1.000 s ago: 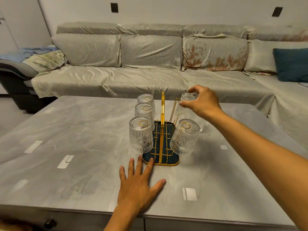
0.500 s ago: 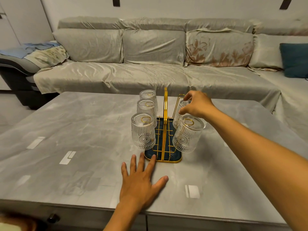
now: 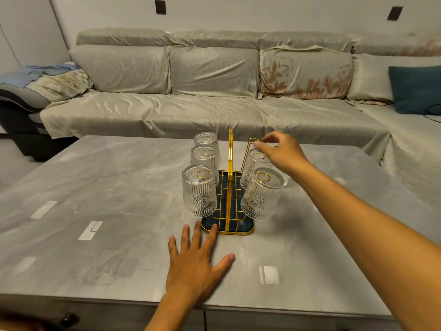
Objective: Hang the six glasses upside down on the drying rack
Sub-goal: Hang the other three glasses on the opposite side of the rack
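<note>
Right hand (image 3: 282, 154) at frame center, fingers loosely curled, holding nothing. 5 ribbed glasses (image 3: 200, 191) hung; far-right gold prong (image 3: 253, 140) bare. Left hand (image 3: 195, 261) flat, fingers spread, on surface (image 3: 107, 187). Seat 6th glass squarely there.

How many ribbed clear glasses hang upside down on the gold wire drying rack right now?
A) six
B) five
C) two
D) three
B: three glasses hang on the left side of the gold wire drying rack, two on the right, and the rear right peg by the right hand is bare.
</note>
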The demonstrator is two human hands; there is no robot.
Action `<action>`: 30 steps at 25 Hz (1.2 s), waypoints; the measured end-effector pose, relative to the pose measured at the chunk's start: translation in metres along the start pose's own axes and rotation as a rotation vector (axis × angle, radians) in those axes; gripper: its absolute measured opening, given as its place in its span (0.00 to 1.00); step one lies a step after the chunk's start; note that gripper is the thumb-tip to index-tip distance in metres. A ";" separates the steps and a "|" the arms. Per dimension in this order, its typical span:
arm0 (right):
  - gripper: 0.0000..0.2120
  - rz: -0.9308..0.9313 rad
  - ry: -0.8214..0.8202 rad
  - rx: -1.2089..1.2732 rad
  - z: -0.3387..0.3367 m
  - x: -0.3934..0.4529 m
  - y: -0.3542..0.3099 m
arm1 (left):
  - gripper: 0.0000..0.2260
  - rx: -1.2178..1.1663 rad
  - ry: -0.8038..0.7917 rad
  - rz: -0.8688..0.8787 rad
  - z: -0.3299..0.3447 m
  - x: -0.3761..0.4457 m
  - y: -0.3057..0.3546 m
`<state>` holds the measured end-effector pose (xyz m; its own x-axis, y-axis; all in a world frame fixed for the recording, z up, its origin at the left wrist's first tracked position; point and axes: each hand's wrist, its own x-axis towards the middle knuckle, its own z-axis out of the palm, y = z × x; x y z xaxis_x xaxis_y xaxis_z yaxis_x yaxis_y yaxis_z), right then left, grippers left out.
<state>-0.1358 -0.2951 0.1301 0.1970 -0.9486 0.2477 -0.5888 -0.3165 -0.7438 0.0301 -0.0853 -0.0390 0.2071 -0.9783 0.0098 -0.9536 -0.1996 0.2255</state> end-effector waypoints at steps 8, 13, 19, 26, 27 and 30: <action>0.30 0.410 0.263 0.216 -0.006 -0.030 0.112 | 0.35 0.009 0.023 0.012 0.005 0.001 -0.001; 0.45 0.408 0.190 0.241 0.024 -0.002 0.134 | 0.33 -0.005 0.034 0.006 0.007 0.003 -0.001; 0.46 0.455 0.151 0.346 0.058 0.034 0.148 | 0.34 -0.029 0.059 0.003 0.009 0.004 -0.002; 0.39 0.490 0.235 0.339 0.052 0.034 0.146 | 0.32 -0.060 0.060 -0.021 0.013 0.004 -0.005; 0.38 0.493 0.255 0.365 0.048 0.030 0.143 | 0.32 -0.057 0.056 -0.023 0.013 0.005 -0.004; 0.36 0.424 0.284 0.364 0.022 0.019 0.128 | 0.34 -0.046 0.053 -0.023 0.011 0.005 -0.004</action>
<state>-0.1899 -0.3533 0.0262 -0.2407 -0.9706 0.0029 -0.2552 0.0604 -0.9650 0.0322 -0.0903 -0.0507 0.2416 -0.9688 0.0551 -0.9374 -0.2183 0.2713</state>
